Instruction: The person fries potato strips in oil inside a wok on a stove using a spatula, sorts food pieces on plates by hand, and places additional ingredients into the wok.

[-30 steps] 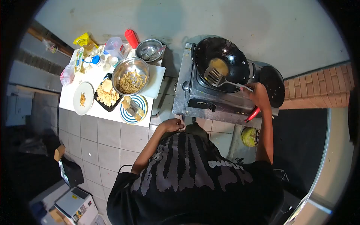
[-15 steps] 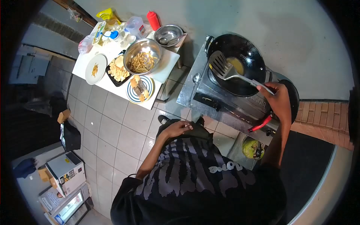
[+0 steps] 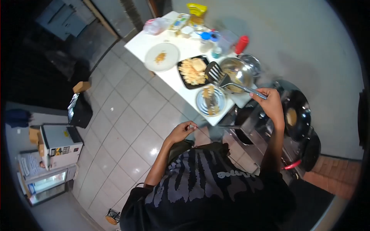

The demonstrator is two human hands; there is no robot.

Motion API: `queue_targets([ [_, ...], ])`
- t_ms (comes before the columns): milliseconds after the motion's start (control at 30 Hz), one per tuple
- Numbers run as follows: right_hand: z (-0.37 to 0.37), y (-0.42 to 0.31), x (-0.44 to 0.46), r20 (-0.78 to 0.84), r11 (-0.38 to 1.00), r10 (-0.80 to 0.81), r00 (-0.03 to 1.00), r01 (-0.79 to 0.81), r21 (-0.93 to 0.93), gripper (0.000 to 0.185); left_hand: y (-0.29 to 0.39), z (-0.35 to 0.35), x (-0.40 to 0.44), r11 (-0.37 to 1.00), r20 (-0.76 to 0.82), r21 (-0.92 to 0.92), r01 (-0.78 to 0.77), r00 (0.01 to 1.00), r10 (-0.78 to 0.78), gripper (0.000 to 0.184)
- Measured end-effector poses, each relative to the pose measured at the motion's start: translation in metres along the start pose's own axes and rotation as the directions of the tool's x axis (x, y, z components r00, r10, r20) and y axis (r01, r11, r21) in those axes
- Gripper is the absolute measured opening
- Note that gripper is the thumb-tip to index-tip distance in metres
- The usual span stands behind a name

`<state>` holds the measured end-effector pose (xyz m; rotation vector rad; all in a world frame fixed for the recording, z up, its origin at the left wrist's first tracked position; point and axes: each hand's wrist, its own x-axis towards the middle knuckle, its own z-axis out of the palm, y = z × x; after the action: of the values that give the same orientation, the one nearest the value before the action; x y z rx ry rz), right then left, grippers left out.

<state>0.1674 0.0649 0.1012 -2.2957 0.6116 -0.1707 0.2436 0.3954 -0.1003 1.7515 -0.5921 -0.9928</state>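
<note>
My right hand is closed round the handle of a slotted metal spatula. The spatula's head hangs over the table between a black tray of pale strips and a steel bowl with fried strips, hiding part of both. Below it lies a blue-and-white striped plate with a long browned item. Empty, with its fingers loosely curled and apart, my left hand is in front of my body. The black wok, with something yellowish inside, stands on the stove to the right.
A grey plate with a few strips is on the white table. Behind are a red bottle, a yellow bag, blue-lidded containers and a plastic bag. The steel stove stands at the right.
The view has turned left toward the table. My right hand has carried the spatula from over the wok to above the tray and bowl. My left hand has lifted slightly from my lap.
</note>
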Motion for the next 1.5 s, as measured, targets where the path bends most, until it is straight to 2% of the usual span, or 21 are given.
queue_targets([
  [200, 0.124, -0.026, 0.073, -0.153, 0.982, -0.180, 0.972, 0.169, -0.084, 0.031, -0.004, -0.122, -0.009, 0.994, -0.325, 0.076, -0.074, 0.941, 0.095, 0.017],
  [300, 0.167, -0.051, 0.100, -0.153, 0.989, -0.086, 0.984, 0.065, -0.136, 0.028, 0.003, -0.165, 0.015, 0.984, -0.461, 0.172, -0.035, 0.881, 0.112, 0.019],
  [533, 0.272, -0.057, 0.185, -0.279, 0.975, -0.138, 0.950, 0.081, -0.205, 0.023, 0.032, -0.244, 0.085, 0.976, -0.449, 0.211, -0.059, 0.881, 0.151, 0.025],
  [600, 0.304, -0.047, 0.208, -0.287, 0.988, -0.154, 0.945, 0.155, -0.020, 0.019, 0.029, -0.265, 0.105, 0.976, -0.461, 0.213, -0.042, 0.876, 0.138, 0.028],
  [633, 0.323, -0.038, 0.218, -0.374, 0.959, -0.279, 0.884, 0.278, -0.058, 0.019, 0.027, -0.276, 0.118, 0.975, -0.463, 0.218, -0.044, 0.875, 0.143, 0.028],
  [667, 0.336, -0.031, 0.225, -0.330, 0.971, -0.240, 0.913, 0.232, -0.062, 0.022, 0.021, -0.284, 0.128, 0.972, -0.452, 0.233, -0.017, 0.884, 0.123, 0.028],
  [733, 0.351, -0.029, 0.234, -0.363, 0.936, -0.322, 0.875, 0.351, 0.016, 0.023, 0.015, -0.299, 0.143, 0.967, -0.429, 0.255, 0.017, 0.898, 0.098, 0.028],
  [867, 0.367, -0.029, 0.236, -0.287, 0.968, -0.250, 0.925, 0.250, -0.037, 0.021, -0.001, -0.312, 0.162, 0.969, -0.408, 0.240, 0.050, 0.911, 0.054, 0.029],
  [933, 0.376, -0.032, 0.241, -0.316, 0.978, -0.172, 0.933, 0.200, 0.059, 0.021, -0.004, -0.320, 0.175, 0.969, -0.390, 0.244, 0.041, 0.919, 0.059, 0.030],
  [967, 0.377, -0.034, 0.241, -0.221, 0.996, 0.007, 0.975, 0.013, 0.087, 0.023, -0.005, -0.320, 0.174, 0.970, -0.367, 0.234, 0.066, 0.930, 0.026, 0.030],
  [1000, 0.380, -0.031, 0.242, -0.231, 0.996, 0.016, 0.973, 0.006, 0.093, 0.023, -0.007, -0.320, 0.174, 0.970, -0.340, 0.228, 0.089, 0.940, -0.006, 0.029],
  [1067, 0.384, -0.017, 0.241, -0.041, 0.918, 0.175, 0.984, -0.147, 0.369, 0.028, -0.022, -0.320, 0.176, 0.969, -0.300, 0.232, 0.084, 0.954, -0.011, 0.028],
  [1100, 0.383, -0.013, 0.239, -0.058, 0.914, 0.187, 0.981, -0.152, 0.376, 0.028, -0.030, -0.319, 0.177, 0.970, -0.248, 0.236, 0.067, 0.969, -0.006, 0.026],
  [1133, 0.379, -0.012, 0.237, 0.126, 0.773, 0.299, 0.946, -0.318, 0.549, 0.030, -0.037, -0.319, 0.179, 0.969, -0.192, 0.241, 0.045, 0.981, 0.002, 0.023],
  [1167, 0.375, -0.014, 0.235, 0.321, 0.577, 0.354, 0.879, -0.475, 0.665, 0.032, -0.038, -0.316, 0.178, 0.992, -0.155, 0.114, -0.047, 0.986, 0.064, 0.014],
  [1200, 0.371, -0.015, 0.232, 0.299, 0.569, 0.365, 0.882, -0.465, 0.678, 0.032, -0.040, -0.315, 0.177, 0.990, -0.132, 0.127, -0.061, 0.988, 0.078, 0.014],
  [1267, 0.358, -0.028, 0.224, 0.481, 0.194, 0.315, 0.818, -0.551, 0.811, 0.031, -0.032, -0.313, 0.175, 0.991, -0.062, 0.118, 0.059, 0.997, -0.052, 0.016],
  [1333, 0.355, -0.036, 0.216, 0.460, 0.243, 0.340, 0.820, -0.549, 0.799, 0.033, -0.029, -0.309, 0.174, 0.988, -0.007, 0.152, 0.018, 1.000, -0.017, 0.019],
  [1400, 0.364, -0.028, 0.214, 0.483, 0.108, 0.216, 0.848, -0.513, 0.852, 0.033, -0.007, -0.304, 0.168, 0.986, 0.045, 0.161, 0.052, 0.997, -0.060, 0.018],
  [1433, 0.366, -0.021, 0.211, 0.496, 0.163, 0.127, 0.859, -0.511, 0.844, 0.032, -0.014, -0.301, 0.168, 0.986, 0.048, 0.162, 0.045, 0.997, -0.053, 0.018],
  [1500, 0.362, -0.034, 0.197, 0.464, 0.182, 0.106, 0.879, -0.476, 0.860, 0.032, -0.040, -0.294, 0.167, 0.983, 0.055, 0.139, -0.117, 0.992, 0.110, 0.020],
])
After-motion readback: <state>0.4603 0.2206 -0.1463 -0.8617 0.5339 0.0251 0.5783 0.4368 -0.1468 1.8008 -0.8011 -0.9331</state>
